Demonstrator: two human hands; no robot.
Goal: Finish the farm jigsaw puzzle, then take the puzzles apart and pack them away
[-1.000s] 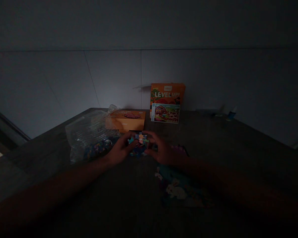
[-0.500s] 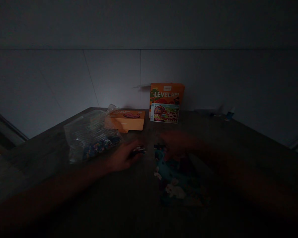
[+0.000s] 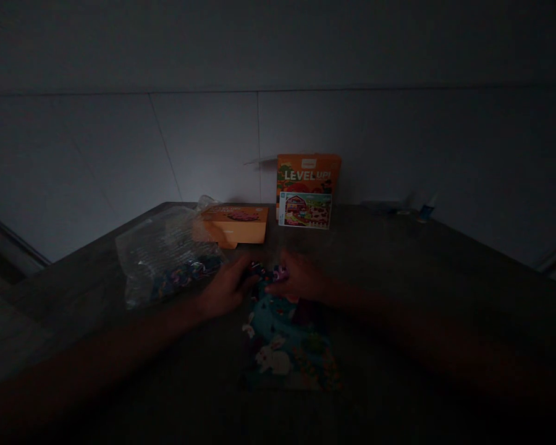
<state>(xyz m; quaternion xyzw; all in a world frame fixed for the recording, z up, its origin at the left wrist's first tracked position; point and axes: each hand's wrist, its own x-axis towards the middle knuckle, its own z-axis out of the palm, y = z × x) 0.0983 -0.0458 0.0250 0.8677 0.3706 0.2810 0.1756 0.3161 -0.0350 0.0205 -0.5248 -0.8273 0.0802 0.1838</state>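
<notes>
The partly assembled jigsaw puzzle [image 3: 282,321] lies on the dark table before me, showing white rabbits and a teal path. At its upper left corner my left hand [image 3: 226,285] is closed, thumb and fingers around a dark and white puzzle section [image 3: 258,268]. My right hand [image 3: 303,279] grips the puzzle's top right part, with a pink-purple piece [image 3: 280,272] between thumb and fingers. Whether these pieces are joined to the rest is too dim to tell. The hands are close together, a small gap between them.
A clear plastic bag [image 3: 143,259] with loose puzzle pieces lies at left. Behind it rests an orange box [image 3: 241,232]. An orange "LEVEL UP!" box [image 3: 308,165] stands against the wall, a farm picture card [image 3: 306,210] leaning on it. A small bottle [image 3: 426,212] is at far right.
The assembled puzzle has slid left, nearer my left hand. My right hand, blurred before, has moved left with it and now grips its top part. My left hand stays nearly in place.
</notes>
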